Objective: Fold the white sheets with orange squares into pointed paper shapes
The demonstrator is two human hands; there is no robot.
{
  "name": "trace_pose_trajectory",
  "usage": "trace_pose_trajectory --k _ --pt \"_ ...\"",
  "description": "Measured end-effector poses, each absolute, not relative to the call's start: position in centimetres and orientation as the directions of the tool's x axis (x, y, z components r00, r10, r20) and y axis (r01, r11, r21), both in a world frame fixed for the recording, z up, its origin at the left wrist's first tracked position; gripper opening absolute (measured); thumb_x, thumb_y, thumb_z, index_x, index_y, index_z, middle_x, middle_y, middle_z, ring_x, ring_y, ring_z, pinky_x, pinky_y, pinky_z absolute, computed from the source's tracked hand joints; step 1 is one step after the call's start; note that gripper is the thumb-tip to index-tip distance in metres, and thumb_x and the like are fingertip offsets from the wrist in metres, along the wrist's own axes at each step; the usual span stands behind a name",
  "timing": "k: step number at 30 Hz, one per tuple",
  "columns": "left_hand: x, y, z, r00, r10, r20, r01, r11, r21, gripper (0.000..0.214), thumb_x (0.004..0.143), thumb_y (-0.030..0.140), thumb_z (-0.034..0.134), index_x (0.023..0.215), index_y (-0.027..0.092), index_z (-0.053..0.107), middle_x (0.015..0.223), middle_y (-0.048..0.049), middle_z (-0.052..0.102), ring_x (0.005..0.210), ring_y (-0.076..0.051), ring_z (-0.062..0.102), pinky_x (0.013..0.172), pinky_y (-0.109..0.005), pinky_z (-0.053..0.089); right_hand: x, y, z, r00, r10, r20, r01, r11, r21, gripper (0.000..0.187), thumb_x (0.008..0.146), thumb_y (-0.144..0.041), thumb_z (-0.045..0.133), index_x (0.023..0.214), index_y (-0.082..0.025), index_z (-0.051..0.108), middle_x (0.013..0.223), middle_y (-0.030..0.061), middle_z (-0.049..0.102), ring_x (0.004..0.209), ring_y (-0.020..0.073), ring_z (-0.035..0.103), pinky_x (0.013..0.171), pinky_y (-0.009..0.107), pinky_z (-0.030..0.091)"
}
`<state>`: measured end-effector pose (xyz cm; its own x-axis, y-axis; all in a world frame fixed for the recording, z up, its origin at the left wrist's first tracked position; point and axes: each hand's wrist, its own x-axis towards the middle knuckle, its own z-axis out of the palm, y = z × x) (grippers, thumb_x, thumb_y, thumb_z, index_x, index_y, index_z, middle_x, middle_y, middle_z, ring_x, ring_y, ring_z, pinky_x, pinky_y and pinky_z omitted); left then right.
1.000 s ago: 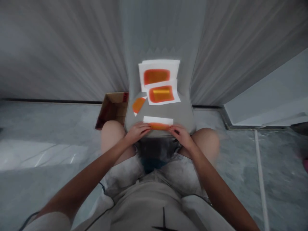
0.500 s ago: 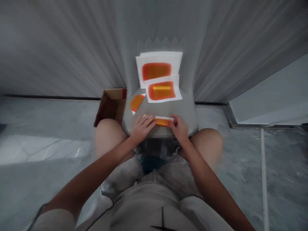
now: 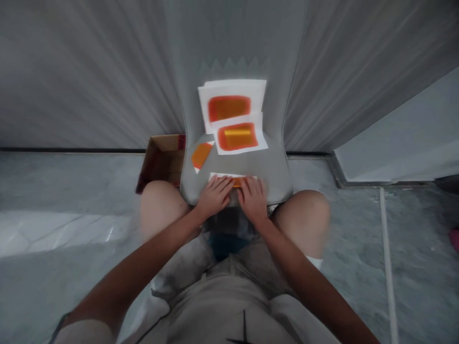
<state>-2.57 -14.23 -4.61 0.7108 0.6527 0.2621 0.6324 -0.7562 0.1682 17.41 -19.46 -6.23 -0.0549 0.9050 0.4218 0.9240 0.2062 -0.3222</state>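
Note:
A narrow folded strip of orange-and-white paper [image 3: 235, 182] lies along the front of the grey chair seat [image 3: 278, 167]. My left hand [image 3: 214, 197] rests flat on its left part, fingers stretched out. On its right part lies my right hand [image 3: 254, 199], likewise with the fingers extended and pressing down. Both hands hide much of the strip; its white far edge and a bit of orange between the hands show. Beyond them is a small orange piece with white corners [image 3: 202, 155], to the left on the seat.
Two white sheets with orange patches lean toward the chair back, a larger sheet [image 3: 231, 88] behind a smaller sheet [image 3: 261, 143]. An open cardboard box [image 3: 143, 167] stands on the floor left of the chair. Grey curtains [image 3: 89, 71] hang behind.
My right hand has gone from pinching the strip's right end to lying flat on top, nearer my left hand. My left hand stays on the strip's left part.

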Motion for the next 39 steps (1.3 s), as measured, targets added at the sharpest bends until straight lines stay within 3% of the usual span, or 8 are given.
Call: trace_pose_trajectory --k 5,12,22,39 --pt "-2.1 -14.3 -4.5 0.632 0.720 0.288 0.716 -0.684 0.138 0.057 0.096 0.026 0.054 0.153 0.018 0.057 0.160 -0.0123 0.053 0.153 -0.034 0.045 0.132 -0.063 0.020 17.4 -19.5 -7.4 -0.045 0.930 0.365 0.930 0.173 -0.326 0.048 0.110 -0.034 0.039 0.145 -0.008 0.060 0.150 0.0208 0.062 0.147 0.0317 0.049 0.127 0.058 0.031" --pt "-1.7 -15.5 -4.1 0.584 0.734 0.346 0.761 -0.643 0.082 0.060 0.097 0.026 0.055 0.157 0.019 0.053 0.166 -0.0129 0.044 0.158 -0.036 0.035 0.132 -0.066 0.016 16.9 -19.8 -7.7 0.031 0.912 0.408 0.942 0.110 -0.317 0.047 0.110 -0.033 0.041 0.143 -0.006 0.061 0.146 0.0230 0.063 0.143 0.0333 0.051 0.124 0.057 0.037" --pt "-1.5 -15.6 -5.0 0.558 0.765 0.320 0.774 -0.620 0.132 0.050 0.099 0.025 0.054 0.148 0.021 0.063 0.157 -0.0116 0.057 0.146 -0.031 0.053 0.126 -0.053 0.035 16.8 -19.8 -8.1 0.044 0.902 0.428 0.943 0.104 -0.315 0.049 0.110 -0.033 0.039 0.144 -0.005 0.060 0.147 0.0242 0.061 0.147 0.0343 0.047 0.123 0.057 0.038" --pt "-1.6 -16.2 -6.0 0.510 0.780 0.364 0.795 -0.588 0.146 0.051 0.101 0.024 0.049 0.152 0.022 0.059 0.160 -0.0110 0.053 0.154 -0.029 0.044 0.128 -0.052 0.032 16.8 -19.4 -8.5 0.037 0.890 0.455 0.937 0.127 -0.325 0.046 0.109 -0.028 0.042 0.145 -0.008 0.062 0.150 0.0200 0.062 0.148 0.0308 0.048 0.123 0.055 0.036"
